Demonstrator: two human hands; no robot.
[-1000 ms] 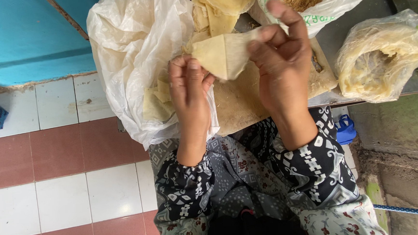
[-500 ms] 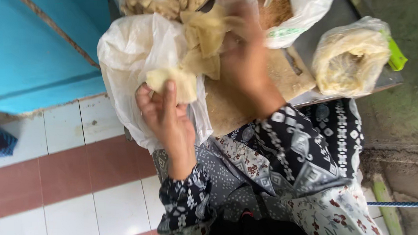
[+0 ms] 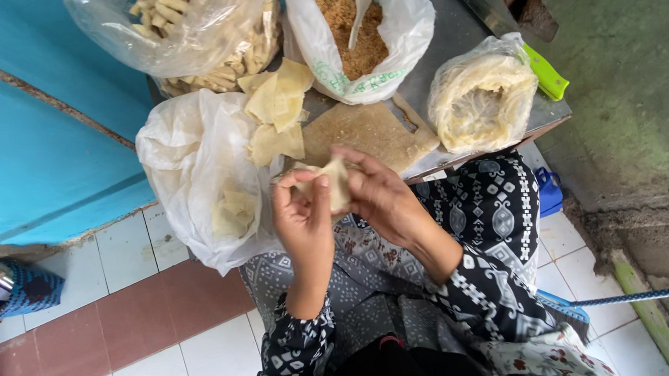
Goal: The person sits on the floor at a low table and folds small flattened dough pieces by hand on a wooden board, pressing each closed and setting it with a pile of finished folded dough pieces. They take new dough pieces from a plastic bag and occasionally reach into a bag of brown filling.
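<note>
— Inspector: Where do we find the pastry piece (image 3: 336, 182)?

— Second: Centre of the frame, just below the wooden board (image 3: 362, 136) on the bench (image 3: 460, 33). We note both grips closed on it: left hand (image 3: 303, 213) pinching its left edge, right hand (image 3: 381, 193) wrapped round its right side.

— Inspector: Its lie?

— Second: Between the two hands, long axis roughly upright in frame, though the fingers hide much of it. Neither hand is nearer. Loose pastry sheets (image 3: 275, 110) lie above left; the bag of brown filling (image 3: 352, 32) sits at upper centre.
</note>
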